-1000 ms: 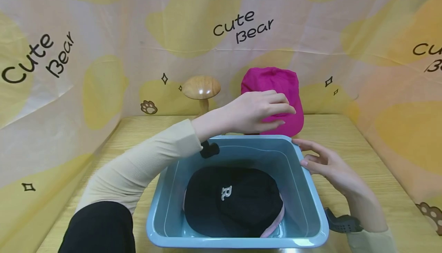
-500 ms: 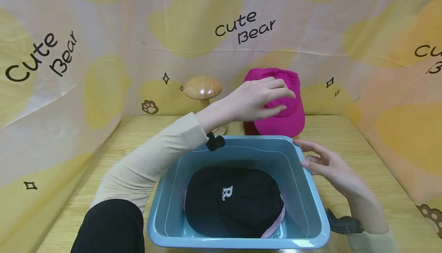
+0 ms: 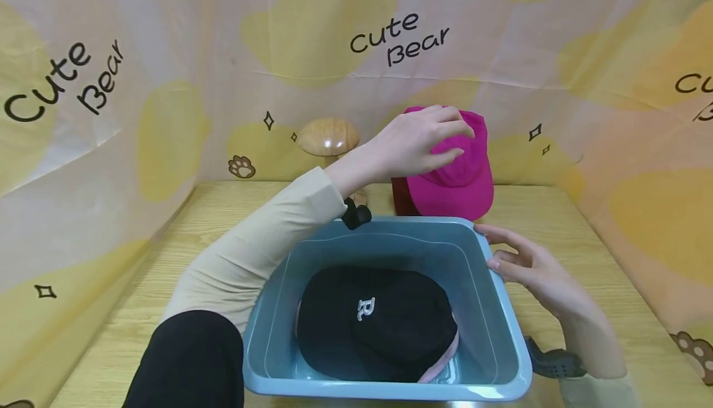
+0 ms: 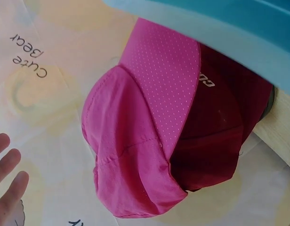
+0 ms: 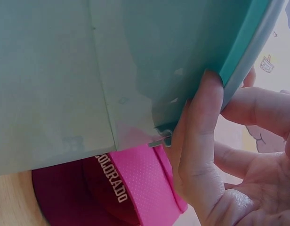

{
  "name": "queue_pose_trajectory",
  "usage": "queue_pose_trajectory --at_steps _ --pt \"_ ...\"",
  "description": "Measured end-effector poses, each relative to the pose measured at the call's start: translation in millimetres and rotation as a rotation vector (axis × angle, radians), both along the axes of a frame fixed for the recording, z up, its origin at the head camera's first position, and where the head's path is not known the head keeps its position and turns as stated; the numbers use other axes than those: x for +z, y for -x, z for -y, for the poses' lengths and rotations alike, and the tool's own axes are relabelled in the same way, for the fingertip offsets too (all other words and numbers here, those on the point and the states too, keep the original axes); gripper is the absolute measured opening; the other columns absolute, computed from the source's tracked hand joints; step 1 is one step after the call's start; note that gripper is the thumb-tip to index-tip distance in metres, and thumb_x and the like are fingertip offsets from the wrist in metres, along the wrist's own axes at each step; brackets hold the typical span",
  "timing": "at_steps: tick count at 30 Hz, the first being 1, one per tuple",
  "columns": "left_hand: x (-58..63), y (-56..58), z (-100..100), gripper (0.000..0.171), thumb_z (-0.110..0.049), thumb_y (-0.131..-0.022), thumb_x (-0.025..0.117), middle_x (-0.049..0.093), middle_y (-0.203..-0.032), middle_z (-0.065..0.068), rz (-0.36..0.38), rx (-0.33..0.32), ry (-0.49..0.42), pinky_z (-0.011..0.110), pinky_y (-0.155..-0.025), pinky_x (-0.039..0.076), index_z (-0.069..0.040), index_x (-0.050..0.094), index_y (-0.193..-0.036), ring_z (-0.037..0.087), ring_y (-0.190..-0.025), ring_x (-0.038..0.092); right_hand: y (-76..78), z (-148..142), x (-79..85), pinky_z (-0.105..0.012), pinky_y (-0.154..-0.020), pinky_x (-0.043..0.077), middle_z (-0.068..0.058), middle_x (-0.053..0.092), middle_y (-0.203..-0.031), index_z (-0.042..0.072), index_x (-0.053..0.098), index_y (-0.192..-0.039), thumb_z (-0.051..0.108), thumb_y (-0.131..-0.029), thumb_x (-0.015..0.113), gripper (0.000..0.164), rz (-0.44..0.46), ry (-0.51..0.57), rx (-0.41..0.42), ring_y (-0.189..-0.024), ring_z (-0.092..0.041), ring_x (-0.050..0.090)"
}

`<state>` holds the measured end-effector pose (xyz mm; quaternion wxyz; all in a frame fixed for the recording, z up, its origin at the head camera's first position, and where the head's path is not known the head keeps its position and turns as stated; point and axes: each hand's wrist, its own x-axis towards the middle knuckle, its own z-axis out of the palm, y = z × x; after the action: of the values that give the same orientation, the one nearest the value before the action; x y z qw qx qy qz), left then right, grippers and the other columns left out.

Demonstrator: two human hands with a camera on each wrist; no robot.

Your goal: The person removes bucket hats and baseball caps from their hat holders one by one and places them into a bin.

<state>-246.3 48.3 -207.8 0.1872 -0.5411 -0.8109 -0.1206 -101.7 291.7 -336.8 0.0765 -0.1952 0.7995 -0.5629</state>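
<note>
Pink cap [image 3: 455, 192], just right of centre.
Creased crown [image 4: 121, 132], dotted brim [image 4: 164, 80]; my left hand [image 3: 426, 142] is loosely spread nearby, my right hand [image 3: 529, 265] pinches the blue basin rim [image 3: 390, 390].

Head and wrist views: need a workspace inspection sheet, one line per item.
Surface: light wooden table.
Job's things: black cap with a white R, in the blue tub; pink cap behind the tub, partly overlapping a dark red cap.
Clutter: wooden stand behind the tub, partly hidden.
Left hand: near the pink cap, no contact visible.
Right hand: pinches the tub's edge near its far right corner.
Cables: nothing seen.
Surroundings: printed cloth at the back and both sides.
</note>
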Motion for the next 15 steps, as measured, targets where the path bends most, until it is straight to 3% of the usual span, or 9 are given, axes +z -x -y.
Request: queue_pose_trajectory --at_steps 9,15 --pt "2.0 12.0 -6.1 0.032 -0.029 -0.094 0.056 0.059 -0.116 0.000 0.036 0.071 0.004 0.027 -0.079 0.050 -0.018 0.063 -0.123 0.014 -0.102 0.054 0.4 -1.6 0.8 -0.032 -0.080 0.055 -0.007 0.048 -0.132 0.006 0.034 -0.147 0.001 -0.096 0.047 0.053 0.002 0.001 0.006 -0.089 -0.021 0.069" --pt "5.6 18.0 -11.6 0.031 -0.029 -0.094 0.055 0.057 -0.116 0.000 0.070 0.107 0.050 0.028 -0.081 0.048 -0.019 0.063 -0.122 0.015 -0.105 0.052 0.2 -2.1 0.3 -0.032 -0.081 0.054 -0.008 0.048 -0.132 0.006 0.034 -0.147 0.001 -0.096 0.047 0.052 0.011 0.008 0.006 -0.089 -0.020 0.069"
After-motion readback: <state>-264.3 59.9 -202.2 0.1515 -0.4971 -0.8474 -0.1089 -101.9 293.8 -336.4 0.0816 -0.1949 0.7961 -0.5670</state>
